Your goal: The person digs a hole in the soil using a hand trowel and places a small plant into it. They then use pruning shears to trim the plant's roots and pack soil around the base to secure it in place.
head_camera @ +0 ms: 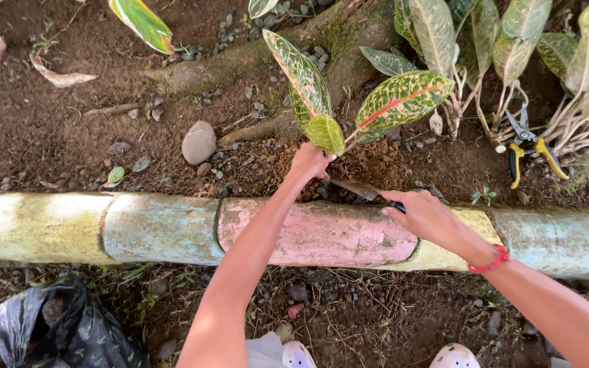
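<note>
Outdoor garden bed, viewed from above. The ground is dark brown soil [56,129], loose and crumbly, scattered with small grey pebbles, dry leaves and one larger rounded stone [199,142]. A low rounded border [165,228] of cylindrical segments runs across the view from left to right, its paint worn and patchy in pale green, blue, pink and yellow; it separates the planted bed above from a strip of bare, litter-strewn earth below. Moss-covered tree roots [240,65] cross the upper part of the bed. The left hand [310,162] reaches over the border with its grip closed around the base of a small plant [349,102] with green, pink-veined speckled leaves, held upright where the stem meets the soil. The right hand [429,217], with a red band on its wrist, has its grip closed on the dark handle of a trowel [356,189]; the blade is soiled and points left into the earth just beside the plant's base, below the left hand. More plants of the same leaf pattern [499,41] stand in the upper right of the bed. A pair of pruning shears [527,144] with yellow and black handles lies on the soil among their stems, well apart from both hands. A crumpled black plastic bag [42,330] lies on the ground at lower left, on the near side of the border. The tips of white perforated shoes [455,356] show at the bottom edge.
</note>
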